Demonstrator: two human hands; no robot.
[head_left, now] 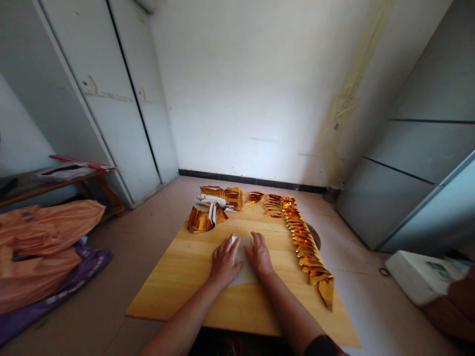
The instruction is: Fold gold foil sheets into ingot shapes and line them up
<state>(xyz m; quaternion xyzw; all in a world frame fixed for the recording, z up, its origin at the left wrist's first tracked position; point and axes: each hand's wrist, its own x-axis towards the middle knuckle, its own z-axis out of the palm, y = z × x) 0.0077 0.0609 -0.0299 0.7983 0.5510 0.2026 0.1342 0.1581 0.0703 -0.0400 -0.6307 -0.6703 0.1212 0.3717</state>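
A pale sheet of paper [241, 267] lies on the wooden board between my two hands, partly covered by them. My left hand [224, 259] rests on the sheet's left side, fingers stretched forward and thumb apart. A small white edge of paper shows at its fingertips. On the sheet's right side lies my right hand [260, 254], its fingers extended and slightly spread. Beyond the hands, curled gold foil sheets [202, 220] with white backs sit at the board's far left. Folded gold foil pieces [302, 242] run in a long overlapping row down the right side.
Shorter rows of folded foil [273, 205] and a stack of gold sheets [233, 198] stand along the far edge of the wooden board [178, 282]. Orange and purple bags [48, 237] lie on the left floor. A white box [419, 277] is at right.
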